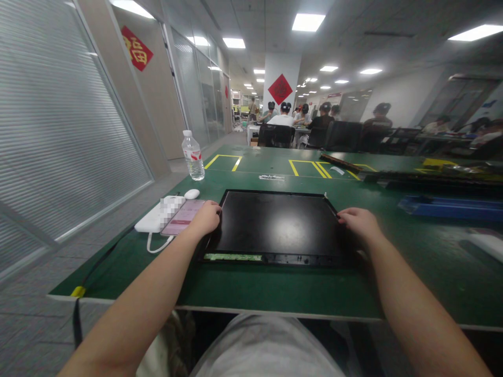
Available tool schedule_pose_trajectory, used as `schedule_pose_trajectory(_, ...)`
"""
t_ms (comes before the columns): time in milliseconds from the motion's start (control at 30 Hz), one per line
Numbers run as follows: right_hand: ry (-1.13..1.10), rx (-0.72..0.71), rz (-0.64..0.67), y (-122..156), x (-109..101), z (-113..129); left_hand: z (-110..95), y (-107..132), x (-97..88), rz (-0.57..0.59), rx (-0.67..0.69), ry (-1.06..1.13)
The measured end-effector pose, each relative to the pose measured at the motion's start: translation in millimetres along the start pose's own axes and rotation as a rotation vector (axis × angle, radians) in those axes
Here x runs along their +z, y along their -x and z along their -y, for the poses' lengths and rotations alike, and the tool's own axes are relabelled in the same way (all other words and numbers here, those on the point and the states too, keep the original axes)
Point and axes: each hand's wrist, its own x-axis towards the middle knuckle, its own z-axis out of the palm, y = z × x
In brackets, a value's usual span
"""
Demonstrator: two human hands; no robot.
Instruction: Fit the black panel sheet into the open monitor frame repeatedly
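Note:
A black LCD screen panel (275, 222) lies flat on the green table in front of me. Its frame has a thin dark rim, and a narrow green circuit strip (233, 257) shows along the near edge at the left. My left hand (206, 215) is closed at the panel's left edge, fingers curled against the rim. On the opposite side, my right hand (359, 222) pinches the right rim near its upper part. The undersides of the fingers are hidden on both hands. A small pale tab (325, 195) sticks up at the far right corner.
Beside my left hand lie a phone (183, 220), a white power bank (151, 215) with a cable, and a white rounded case (192, 194). A water bottle (192, 157) stands behind them. Blue strips (451, 206) and dark bars (440, 181) lie at right. People sit farther back.

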Motion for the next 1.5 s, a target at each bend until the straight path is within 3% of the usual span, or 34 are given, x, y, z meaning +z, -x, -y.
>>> schedule_pose_trajectory(400,0.052,-0.035,-0.009,-3,2,-3,-11,7,-0.9,0.001,0.03,0.03)
schedule_pose_trajectory(600,0.136,-0.072,-0.01,-3,3,-3,-34,20,-5.7,-0.023,0.303,0.156)
schedule_pose_trajectory(767,0.176,-0.099,0.003,-2,2,-1,-57,31,-12.5,0.145,0.563,0.311)
schedule_pose_trajectory(933,0.245,-0.143,0.043,0,1,2,-67,37,-16.7,0.224,0.655,0.328)
schedule_pose_trajectory(1033,0.291,-0.312,0.112,3,0,2,-68,38,-17.0,0.229,0.672,0.342)
schedule_pose_trajectory(1133,0.34,-0.458,0.3,9,-4,2,-71,40,-16.8,0.246,0.694,0.357)
schedule_pose_trajectory(1233,0.401,-0.423,0.529,15,-9,3,-73,40,-16.4,0.262,0.707,0.367)
schedule_pose_trajectory(1300,0.438,-0.399,0.615,17,-12,4,-73,40,-16.0,0.265,0.712,0.376)
schedule_pose_trajectory(1500,0.455,-0.43,0.692,18,-14,2,-73,39,-14.7,0.272,0.72,0.39)
